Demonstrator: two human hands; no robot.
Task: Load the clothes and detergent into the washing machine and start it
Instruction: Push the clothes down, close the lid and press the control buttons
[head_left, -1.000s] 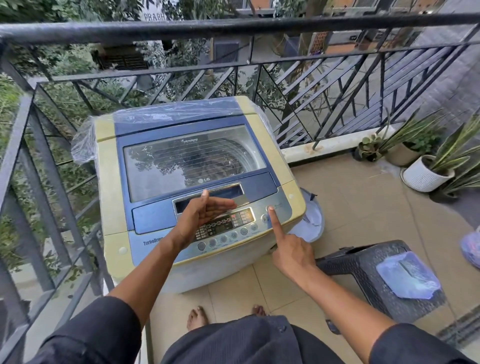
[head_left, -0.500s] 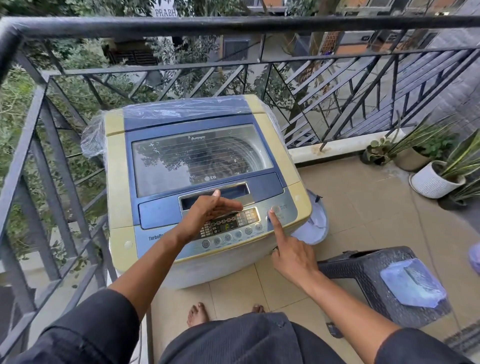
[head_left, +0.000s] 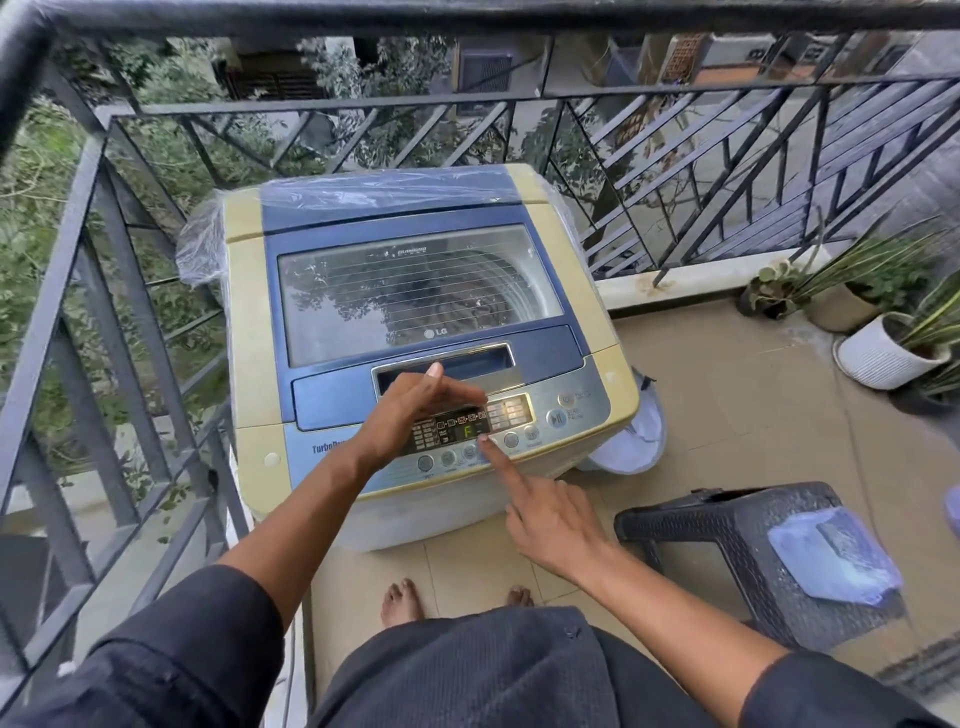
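Observation:
The top-loading washing machine (head_left: 415, 291) stands against the balcony railing with its glass lid down; clothes inside cannot be made out. Its control panel (head_left: 519, 415) is lit and the display shows a green "F". My left hand (head_left: 410, 415) hovers over the left part of the panel with straight fingers and holds nothing. My right hand (head_left: 550, 519) points its index finger at a round button in the row just below the display; the fingertip touches or nearly touches it, and the other fingers are curled.
A dark woven stool (head_left: 727, 525) stands at the right with a pale blue pouch (head_left: 831, 561) on it. A white bucket (head_left: 647, 421) sits behind the machine's right corner. Potted plants (head_left: 883, 353) line the far right. The metal railing (head_left: 130, 291) closes the left and back.
My right index finger has moved left, from the round button at the panel's right end to the button row under the display. The left hand stays over the panel.

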